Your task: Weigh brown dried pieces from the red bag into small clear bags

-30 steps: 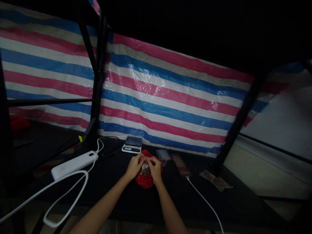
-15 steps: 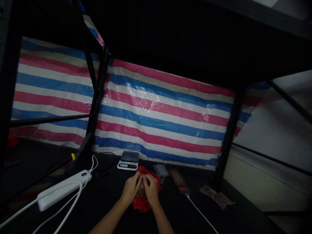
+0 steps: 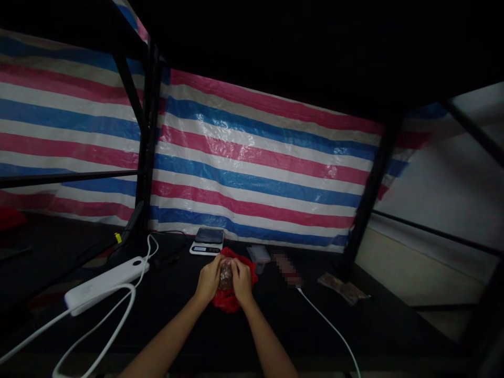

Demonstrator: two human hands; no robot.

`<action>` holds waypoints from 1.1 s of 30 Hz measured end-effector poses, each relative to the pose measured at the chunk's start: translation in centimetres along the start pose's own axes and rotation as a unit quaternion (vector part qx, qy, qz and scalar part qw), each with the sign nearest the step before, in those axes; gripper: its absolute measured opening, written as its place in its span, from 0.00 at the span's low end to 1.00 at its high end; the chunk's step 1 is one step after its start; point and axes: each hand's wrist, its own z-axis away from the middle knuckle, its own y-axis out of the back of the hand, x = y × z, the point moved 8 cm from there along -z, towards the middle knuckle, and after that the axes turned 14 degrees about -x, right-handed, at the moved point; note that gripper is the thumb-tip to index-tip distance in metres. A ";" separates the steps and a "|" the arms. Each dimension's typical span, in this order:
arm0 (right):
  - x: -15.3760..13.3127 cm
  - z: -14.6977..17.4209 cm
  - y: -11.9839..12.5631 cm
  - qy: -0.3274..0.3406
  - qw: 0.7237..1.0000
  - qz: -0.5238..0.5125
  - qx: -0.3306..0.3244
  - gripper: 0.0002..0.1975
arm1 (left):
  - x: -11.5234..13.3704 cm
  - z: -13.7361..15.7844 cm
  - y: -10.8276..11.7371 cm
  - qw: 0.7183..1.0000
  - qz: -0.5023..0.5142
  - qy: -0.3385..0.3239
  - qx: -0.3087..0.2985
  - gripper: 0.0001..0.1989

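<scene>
Between my two hands is a small clear bag (image 3: 226, 277) with brownish contents that I cannot make out. It rests on a crumpled red plastic bag (image 3: 227, 302) lying on the black table. My left hand (image 3: 210, 275) grips the clear bag's left side, fingers closed near its top. On the other side, my right hand (image 3: 241, 279) pinches the upper right edge. Just behind the red bag stand a white digital scale (image 3: 207, 241) with a dark top and a small translucent plastic box (image 3: 259, 254).
A white power strip (image 3: 106, 283) with looping white cables lies at left. To the right are a blurred-out phone-like object (image 3: 288, 270) on a white cable and a flat clear packet (image 3: 343, 288). Black rack posts (image 3: 147, 126) and a striped tarp (image 3: 255, 168) stand behind.
The view has tilted down slightly, so everything sits higher. My hands have moved a little apart at the top of the clear bag, and more of it shows between them.
</scene>
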 end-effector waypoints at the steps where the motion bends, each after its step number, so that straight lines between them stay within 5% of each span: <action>1: 0.1 0.0 -0.1 -0.002 1.000 0.001 -0.002 0.18 | -0.2 0.0 0.0 1.000 -0.008 0.005 0.004 0.14; 21: 0.0 0.0 1.4 -0.022 0.999 -0.022 0.028 0.17 | 0.2 0.1 1.5 0.998 -0.010 0.003 0.066 0.17; 25: -0.7 0.2 2.1 -0.031 0.997 -0.035 0.062 0.17 | 0.8 0.4 0.9 0.998 -0.001 -0.057 0.040 0.18; 29: 0.1 0.9 6.1 -0.081 0.982 -0.035 0.164 0.21 | 1.2 0.8 1.2 0.996 0.002 -0.072 0.043 0.22; 33: 3.9 2.9 15.7 -0.183 0.945 0.003 0.271 0.24 | 0.8 0.8 2.0 0.997 0.017 -0.017 0.068 0.22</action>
